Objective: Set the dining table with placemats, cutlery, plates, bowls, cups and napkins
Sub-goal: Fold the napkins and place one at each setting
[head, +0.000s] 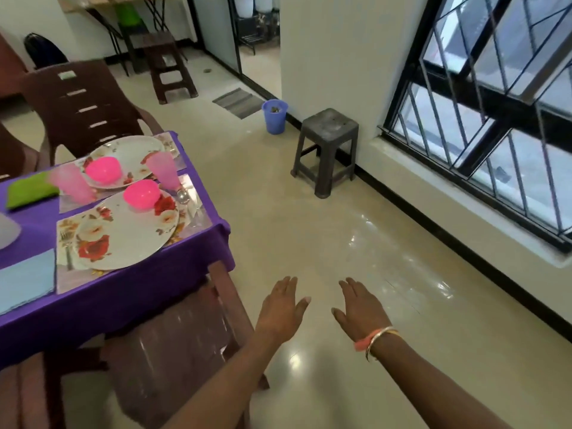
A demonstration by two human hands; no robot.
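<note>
Holding both palms down over the bare floor, a person stands at the corner of a purple-clothed dining table point(93, 308), the left hand point(280, 308) and right hand point(360, 308) side by side, fingers straight, close together and gripping nothing. The setting lies well to the left of the fingertips: a near floral plate point(130, 233) and a far floral plate point(130, 156), each carrying a pink bowl point(141, 194), with two pink cups point(163, 169) between them, one blurred. A fork point(66, 249) rests beside the near plate's left rim, its long axis running roughly parallel to the outstretched fingers and its tines apparently pointing the same way as the fingertips, away from the table's near edge. A spoon point(183, 195) sits on the placemat point(198, 218) at the plate's other side; its direction is too small to tell. A green napkin point(29, 189) lies farther left. A brown chair point(185, 329), just beside the left fingers, stands between the hands and the table. The likeliest mishap, judging from this, is a reach across the chair catching the hanging cloth and dragging the near plate, which sits close to the edge; the tall cups also look light enough to tip if a wrist brushes them.
</note>
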